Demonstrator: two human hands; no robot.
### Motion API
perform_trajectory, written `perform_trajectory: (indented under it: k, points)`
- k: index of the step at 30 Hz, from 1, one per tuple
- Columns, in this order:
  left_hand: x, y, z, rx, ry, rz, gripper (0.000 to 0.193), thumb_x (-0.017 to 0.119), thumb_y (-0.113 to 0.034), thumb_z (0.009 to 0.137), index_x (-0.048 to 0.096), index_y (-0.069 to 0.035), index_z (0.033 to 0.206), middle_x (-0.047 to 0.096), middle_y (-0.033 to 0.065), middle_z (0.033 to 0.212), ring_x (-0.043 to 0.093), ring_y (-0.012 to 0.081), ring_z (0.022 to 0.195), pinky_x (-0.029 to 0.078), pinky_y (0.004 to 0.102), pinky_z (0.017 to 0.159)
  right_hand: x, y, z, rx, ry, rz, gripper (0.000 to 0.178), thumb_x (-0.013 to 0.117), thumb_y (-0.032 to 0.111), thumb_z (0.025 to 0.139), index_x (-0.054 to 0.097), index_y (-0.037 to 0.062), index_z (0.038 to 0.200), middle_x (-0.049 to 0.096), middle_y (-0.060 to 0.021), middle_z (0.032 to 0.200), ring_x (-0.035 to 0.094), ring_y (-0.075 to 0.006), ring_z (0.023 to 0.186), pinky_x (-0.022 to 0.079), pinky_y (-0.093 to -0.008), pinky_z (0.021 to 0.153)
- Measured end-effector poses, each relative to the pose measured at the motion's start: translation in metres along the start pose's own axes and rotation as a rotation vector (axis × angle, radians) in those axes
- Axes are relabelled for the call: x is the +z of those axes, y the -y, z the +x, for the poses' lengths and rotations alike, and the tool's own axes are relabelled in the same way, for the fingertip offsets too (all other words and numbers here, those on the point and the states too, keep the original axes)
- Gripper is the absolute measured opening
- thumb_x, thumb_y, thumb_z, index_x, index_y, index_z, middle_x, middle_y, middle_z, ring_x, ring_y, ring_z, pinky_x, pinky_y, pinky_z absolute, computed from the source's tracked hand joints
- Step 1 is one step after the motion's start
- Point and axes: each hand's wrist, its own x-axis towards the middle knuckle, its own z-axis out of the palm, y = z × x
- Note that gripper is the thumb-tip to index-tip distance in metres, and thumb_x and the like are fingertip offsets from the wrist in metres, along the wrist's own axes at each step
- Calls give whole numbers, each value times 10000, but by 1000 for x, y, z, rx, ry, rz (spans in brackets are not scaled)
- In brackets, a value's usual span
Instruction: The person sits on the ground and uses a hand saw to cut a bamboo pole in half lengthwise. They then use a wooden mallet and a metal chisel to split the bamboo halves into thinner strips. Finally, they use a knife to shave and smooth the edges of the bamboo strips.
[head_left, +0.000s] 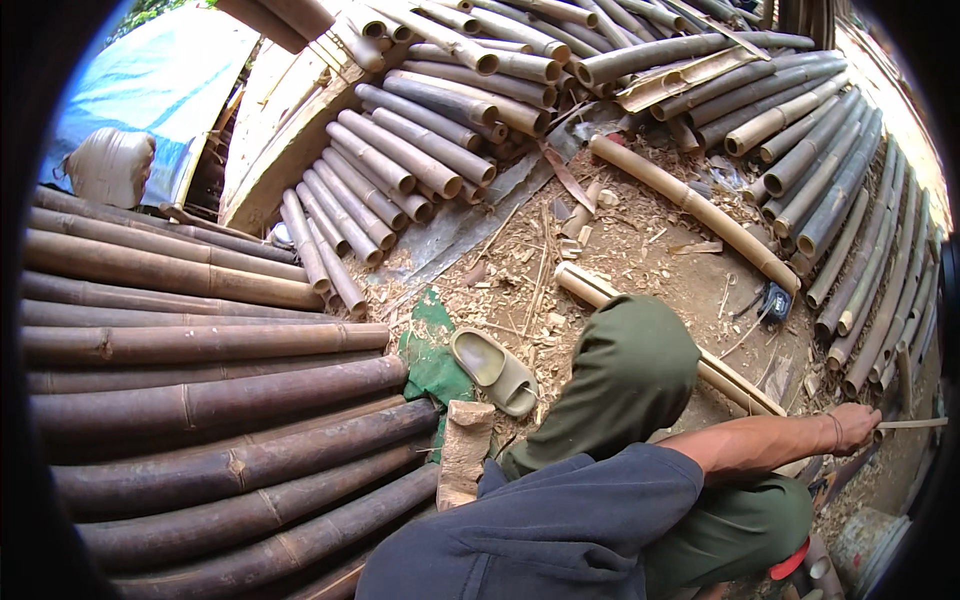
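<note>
Fingers of the right hand (852,425) were clenched around a thin bamboo strip (915,423); left hand was out of view.

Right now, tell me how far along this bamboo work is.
Done: wood chips and offcuts litter the ground, so cutting has happened. In hand: the right hand grips a thin bamboo strip; the left hand is out of view. Left: whole bamboo poles lie stacked on the left, and more poles lie on the right.
</note>
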Motion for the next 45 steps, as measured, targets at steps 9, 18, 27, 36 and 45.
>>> perform_trajectory:
  k: [9, 18, 27, 36, 45]
  points:
    - [-48, 17, -9, -49, -18, 109, 126, 600, -104, 782, 611, -34, 887, 650, 179, 877, 653, 377, 857, 517, 478, 738, -3, -9, 8, 33, 52, -35, 530, 631, 207, 910, 469, -84, 1322, 604, -202, 1147, 592, -290, 1045, 449, -382, 916]
    - [-62, 15, 30, 121, 162, 105, 138, 617, -205, 838, 614, -70, 862, 621, 133, 876, 638, 365, 817, 503, 480, 685, -23, -39, -18, 81, 33, 69, 561, 630, 195, 900, 450, -91, 1348, 582, -230, 1228, 570, -316, 1118, 423, -401, 979]
    - [-27, 18, 106, 71, 308, 274, 164, 668, -275, 858, 706, -119, 891, 696, 131, 817, 674, 339, 750, 539, 425, 678, -304, 182, 96, -374, -716, 74, 526, 586, 174, 947, 430, -12, 1414, 580, -176, 1279, 569, -243, 1141, 428, -356, 988]
    - [23, 1, 117, 120, 283, 225, 180, 649, -249, 873, 658, -69, 881, 670, 152, 876, 645, 378, 785, 514, 459, 676, -511, 308, 109, -636, -337, -931, 514, 526, 46, 948, 434, 124, 1448, 465, -110, 1467, 405, -249, 1384, 292, -392, 1172]
    - [20, 9, 119, 75, 266, 246, 180, 675, -251, 872, 692, -72, 889, 686, 152, 861, 668, 339, 774, 518, 399, 681, -490, 284, 112, -716, -444, -760, 490, 548, 68, 943, 474, 125, 1425, 576, -137, 1322, 578, -240, 1162, 445, -345, 1012]
